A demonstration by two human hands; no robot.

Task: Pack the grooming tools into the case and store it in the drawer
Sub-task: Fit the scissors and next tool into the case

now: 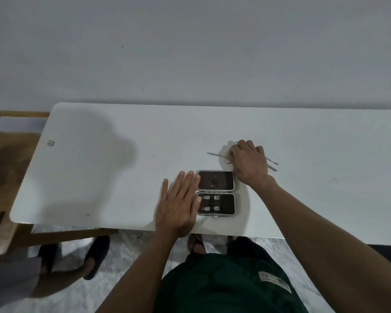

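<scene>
Grooming case [216, 192] lies open flat on the white table [99, 166], near the front edge, both halves face up, hinge running left-right between them. Near half holds two nail clippers [210, 202] strapped side by side; far half looks dark, contents unclear. Left hand [178, 206] is flat, fingers spread and extended, palm down beside the case's left edge, fingertips touching the case rim, not gripping anything. Right hand [248, 162] is curled knuckles-up just behind the case's right corner, fingers closed over small scissors [228, 157]; one loop handle shows under the fingers. Thin metal tools [271, 164] poke out either side of that hand, lying on the table. Drawer not in view.
</scene>
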